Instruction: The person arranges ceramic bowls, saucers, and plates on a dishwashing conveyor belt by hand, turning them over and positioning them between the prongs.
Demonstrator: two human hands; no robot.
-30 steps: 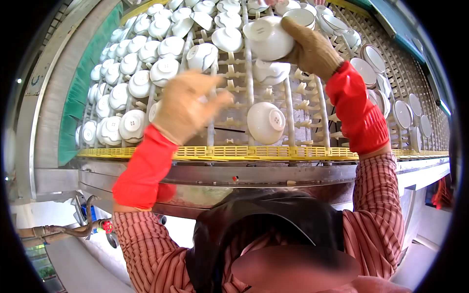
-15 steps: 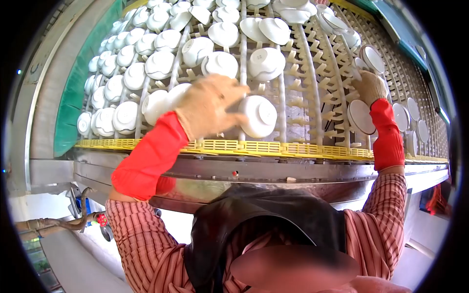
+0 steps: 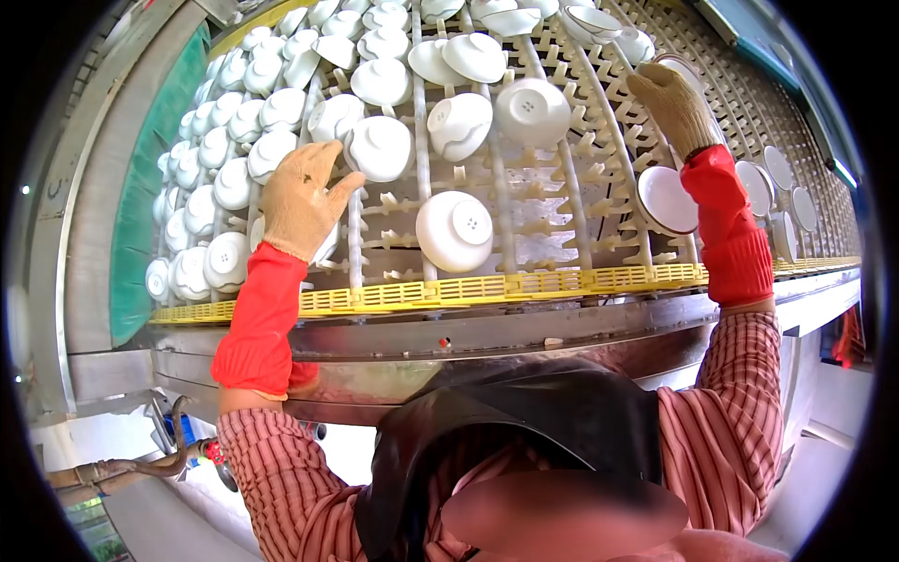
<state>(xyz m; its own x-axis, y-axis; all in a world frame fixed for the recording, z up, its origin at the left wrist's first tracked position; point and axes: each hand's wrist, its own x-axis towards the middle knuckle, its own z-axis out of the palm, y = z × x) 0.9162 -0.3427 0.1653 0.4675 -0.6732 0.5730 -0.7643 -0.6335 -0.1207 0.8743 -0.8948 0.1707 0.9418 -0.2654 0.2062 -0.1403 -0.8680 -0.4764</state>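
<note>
My left hand [image 3: 302,201], in a tan glove with a red sleeve cover, is open, its thumb spread from the fingers. It is beside a white bowl [image 3: 379,148], and another bowl [image 3: 330,244] is partly hidden behind it. My right hand [image 3: 672,108], gloved the same way, reaches over a dark-rimmed plate [image 3: 682,64] on the rack. Whether its fingers grip that plate is hidden. A round white bowl [image 3: 454,231] leans on the pegs between my hands, and a footed bowl [image 3: 532,112] rests farther back. Nearer me is another dark-rimmed plate [image 3: 668,199].
The pegged rack belt [image 3: 552,211] carries many white bowls at left and plates [image 3: 754,187] at right. A yellow slotted strip [image 3: 487,286] and a metal ledge [image 3: 487,328] run along the near edge. A green curtain [image 3: 150,206] hangs at left.
My left hand has moved left, away from the round bowl. My right hand has moved farther back over the plates. The footed bowl now stands on previously bare pegs. The view has shifted slightly.
</note>
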